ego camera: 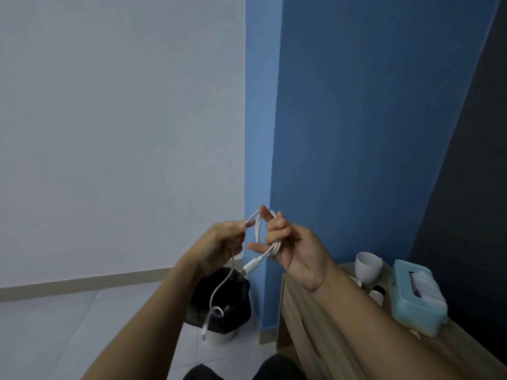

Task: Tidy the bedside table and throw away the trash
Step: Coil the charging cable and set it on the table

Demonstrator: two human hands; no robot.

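one bin (236,305) behind hanging cable (218,289)

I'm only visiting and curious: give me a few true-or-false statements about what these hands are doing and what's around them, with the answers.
1. The white cable is looped round fingers of the right hand. True.
2. The left hand is empty. False: it pinches the cable, and a loose length hangs down from it.
3. A white cup stands on the wooden table. True.
4. The tissue box is red. False: it is light blue-green.
5. The bin on the floor has no liner. False: a black bag lines it.
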